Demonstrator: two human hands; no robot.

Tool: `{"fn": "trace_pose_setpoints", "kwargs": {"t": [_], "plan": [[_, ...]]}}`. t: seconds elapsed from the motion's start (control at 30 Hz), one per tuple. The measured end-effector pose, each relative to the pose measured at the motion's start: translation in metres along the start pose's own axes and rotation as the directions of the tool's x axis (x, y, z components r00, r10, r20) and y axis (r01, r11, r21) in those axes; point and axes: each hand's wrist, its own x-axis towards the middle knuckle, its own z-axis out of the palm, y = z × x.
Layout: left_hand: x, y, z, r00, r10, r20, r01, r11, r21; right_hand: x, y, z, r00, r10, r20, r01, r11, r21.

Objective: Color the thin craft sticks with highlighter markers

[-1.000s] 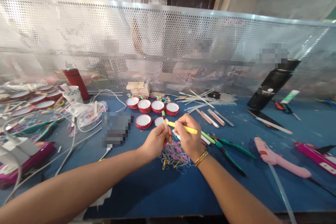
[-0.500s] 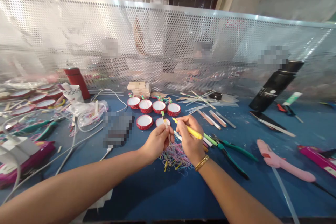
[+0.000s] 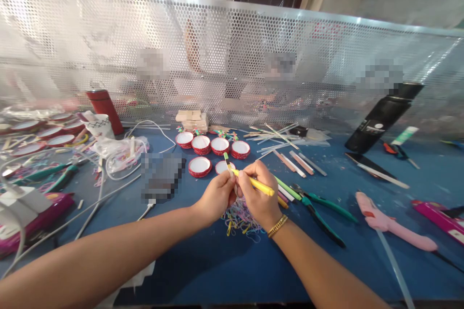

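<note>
My left hand [image 3: 216,195] is closed on a short green stick [image 3: 227,162] that points up from between its fingers. My right hand [image 3: 258,192] is closed on a yellow stick [image 3: 257,185] lying across it, its left end touching the left hand's fingers beside the green stick. Both hands meet above a heap of thin coloured rubber bands [image 3: 239,217] on the blue table [image 3: 224,260]. Several red caps with white insides [image 3: 211,147] stand just beyond the hands.
Green-handled pliers [image 3: 319,210] and a pink glue gun [image 3: 387,222] lie to the right, a black bottle [image 3: 380,118] beyond. Loose sticks [image 3: 290,159] lie past the caps. Cables, a red flask [image 3: 105,111] and more caps crowd the left. A perforated metal screen [image 3: 232,58] bounds the table's far side.
The yellow stick's left end has come in against the left hand's fingers and the stick now tilts down to the right. Both hands stay over the rubber bands.
</note>
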Motion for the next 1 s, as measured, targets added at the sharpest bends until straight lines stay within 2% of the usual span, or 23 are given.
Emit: {"fn": "trace_pose_setpoints", "kwargs": {"t": [0.33, 0.43, 0.57, 0.9, 1.0], "plan": [[0.001, -0.005, 0.0, 0.999, 0.03, -0.029, -0.028, 0.998, 0.05, 0.001, -0.004, 0.0, 1.0, -0.028, 0.01, 0.029, 0.998, -0.056], [0.0, -0.004, 0.0, 0.998, 0.062, -0.02, -0.061, 0.997, 0.05, 0.006, -0.007, -0.004, 0.998, -0.055, -0.044, 0.049, 0.992, -0.116], [0.0, -0.002, 0.0, 0.998, 0.056, -0.005, -0.056, 0.998, 0.024, 0.009, -0.01, -0.008, 0.99, -0.063, -0.123, 0.052, 0.994, -0.093], [0.0, -0.004, 0.001, 0.999, 0.028, -0.021, -0.027, 0.999, 0.017, 0.003, -0.008, -0.003, 0.999, -0.042, 0.006, 0.042, 0.998, -0.038], [0.0, -0.006, 0.001, 0.999, 0.031, -0.032, -0.03, 0.999, 0.039, 0.003, -0.008, -0.003, 0.999, -0.044, 0.026, 0.045, 0.996, -0.071]]}}
